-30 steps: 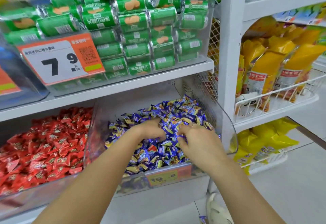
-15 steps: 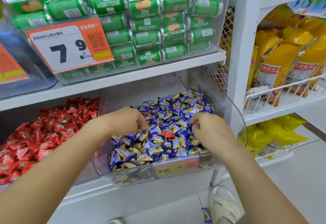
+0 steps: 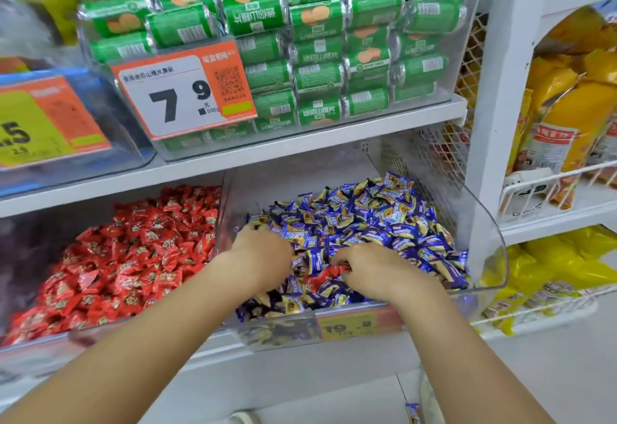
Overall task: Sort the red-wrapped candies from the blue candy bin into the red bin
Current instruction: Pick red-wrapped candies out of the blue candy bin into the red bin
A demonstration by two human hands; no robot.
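A clear bin point(image 3: 485, 240) heaped with blue-wrapped candies point(image 3: 374, 220) sits on the lower shelf at centre right. One red-wrapped candy point(image 3: 320, 275) lies among them near the bin's front. My right hand point(image 3: 377, 268) is over the front of the pile, its curled fingertips pinching that red candy's right edge. My left hand point(image 3: 263, 250) is dug into the blue candies at the bin's left side, fingertips hidden. To the left stands the red bin point(image 3: 96, 333), filled with red-wrapped candies point(image 3: 133, 256).
The upper shelf point(image 3: 300, 143) overhangs both bins and carries green biscuit rolls point(image 3: 317, 56) behind a 7.9 price card point(image 3: 187, 90). A white post point(image 3: 500, 90) and wire baskets of yellow bags point(image 3: 567, 123) stand right. One blue candy point(image 3: 413, 412) lies on the floor.
Both hands have drawn back together toward the middle front of the blue pile. The right hand has closed in on the red candy that lay uncovered between them.
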